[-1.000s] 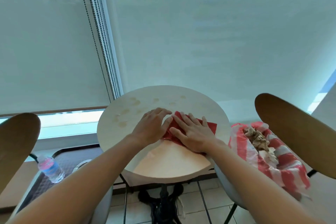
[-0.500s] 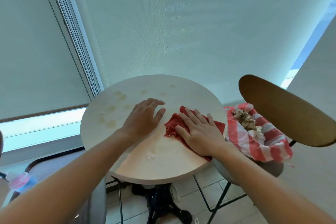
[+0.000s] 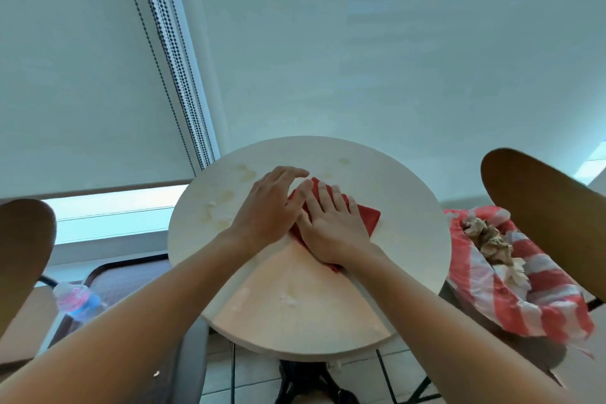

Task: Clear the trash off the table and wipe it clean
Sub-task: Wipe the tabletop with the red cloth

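A red cloth (image 3: 369, 216) lies flat on the round white table (image 3: 403, 193), near its middle. My right hand (image 3: 331, 229) presses down on the cloth with fingers spread. My left hand (image 3: 269, 210) lies flat beside it, its fingers over the cloth's left edge. Brownish wet stains (image 3: 226, 198) mark the tabletop left of my hands. Small pale blobs (image 3: 288, 297) sit on the near part. A red-and-white striped bag (image 3: 485, 292) at the right holds crumpled paper trash (image 3: 488, 238).
A brown chair back (image 3: 541, 216) rises at the right behind the bag, and another (image 3: 19, 256) at the left edge. A water bottle (image 3: 77, 300) lies low on the left. Window blinds hang just beyond the table.
My left hand has slid right, from the bare tabletop onto the cloth's left edge. My right hand and the cloth have moved a little toward the far side.
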